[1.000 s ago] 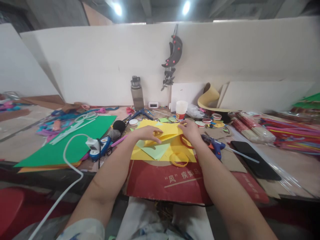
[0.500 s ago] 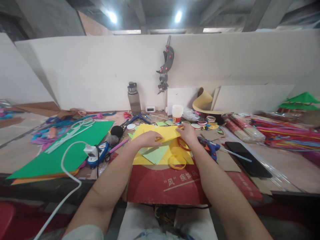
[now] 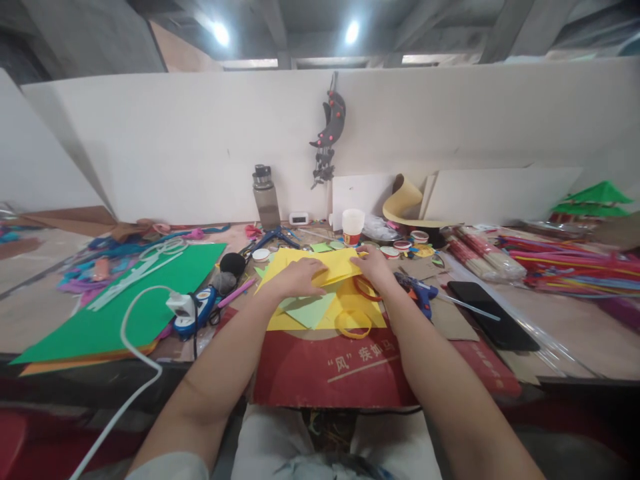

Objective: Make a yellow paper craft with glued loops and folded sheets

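A folded yellow sheet [image 3: 341, 267], paper or thin foam, is raised between my hands. My left hand [image 3: 301, 277] closes on its left part, fingers along the top and thumb lower down. At its right end, my right hand [image 3: 373, 264] pinches the edge. Beneath lies another yellow sheet [image 3: 280, 323], with a pale green piece [image 3: 311, 311] on top. A yellow ring-shaped strip [image 3: 353, 325] rests near that sheet's front edge. By my right wrist an orange-red ring [image 3: 367, 289] shows in part. All this sits on a red printed board [image 3: 330, 380].
To the left are green sheets [image 3: 125, 300] and a blue power strip [image 3: 201, 310] with a white cable. A blue glue gun [image 3: 424, 295] and a black phone [image 3: 493, 313] lie right. Behind stand a bottle [image 3: 267, 200] and a paper cup [image 3: 353, 227].
My left hand has shifted slightly, its fingers reaching further over the yellow sheet and the thumb lower. The right hand keeps its pinch. The whole view has moved a little.
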### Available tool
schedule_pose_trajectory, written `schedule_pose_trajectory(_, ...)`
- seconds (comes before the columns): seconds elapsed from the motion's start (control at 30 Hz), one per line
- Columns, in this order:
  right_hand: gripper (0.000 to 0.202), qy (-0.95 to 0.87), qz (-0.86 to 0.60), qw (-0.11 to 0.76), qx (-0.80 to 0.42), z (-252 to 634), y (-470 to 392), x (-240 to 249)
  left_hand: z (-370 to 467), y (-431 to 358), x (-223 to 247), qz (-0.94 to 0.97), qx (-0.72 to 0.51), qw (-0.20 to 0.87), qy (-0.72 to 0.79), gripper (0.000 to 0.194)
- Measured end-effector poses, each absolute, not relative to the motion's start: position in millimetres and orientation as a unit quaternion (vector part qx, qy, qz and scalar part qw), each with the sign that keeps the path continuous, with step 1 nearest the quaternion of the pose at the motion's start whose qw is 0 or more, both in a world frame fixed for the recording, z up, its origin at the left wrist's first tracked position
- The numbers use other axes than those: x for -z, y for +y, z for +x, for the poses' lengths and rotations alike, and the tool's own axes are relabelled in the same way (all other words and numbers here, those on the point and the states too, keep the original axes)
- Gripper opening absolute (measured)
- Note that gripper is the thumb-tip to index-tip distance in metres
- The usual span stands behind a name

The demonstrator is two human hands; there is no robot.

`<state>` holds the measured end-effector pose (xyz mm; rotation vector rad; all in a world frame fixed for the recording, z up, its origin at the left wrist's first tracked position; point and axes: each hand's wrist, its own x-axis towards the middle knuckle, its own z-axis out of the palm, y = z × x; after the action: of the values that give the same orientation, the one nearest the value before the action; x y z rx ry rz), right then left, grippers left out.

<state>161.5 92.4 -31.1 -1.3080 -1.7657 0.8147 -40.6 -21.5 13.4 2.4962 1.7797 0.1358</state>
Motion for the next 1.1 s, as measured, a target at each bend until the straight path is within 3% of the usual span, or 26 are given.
schedule_pose_trajectory(0.17, 0.038, -0.657, -0.534, 0.404, -0.348, 162, 93, 27, -43, -21, -16, 0.792, -0.054, 0.089, 0.602, 0.071)
schedule_pose_trajectory(0.33, 0.031, -0.662, -0.554, 0.400, -0.307, 164, 87, 18, -48, -18, -18, 0.789, -0.064, 0.147, 0.593, 0.065)
schedule_pose_trajectory(0.6, 0.029, -0.676, -0.557, 0.394, -0.279, 165, 85, 15, -47, -19, -16, 0.789, -0.041, 0.076, 0.608, 0.050)
schedule_pose_trajectory(0.73, 0.029, -0.677, -0.564, 0.384, -0.277, 166, 85, 12, -51, -17, -13, 0.788, -0.022, 0.038, 0.614, 0.053)
schedule_pose_trajectory(0.9, 0.033, -0.683, -0.562, 0.382, -0.269, 166, 84, 10, -53, -14, -15, 0.709, -0.056, 0.006, 0.703, 0.037)
schedule_pose_trajectory(1.1, 0.047, -0.690, -0.555, 0.411, -0.217, 166, 80, 0, -49, -18, -24, 0.593, -0.086, -0.074, 0.797, 0.039)
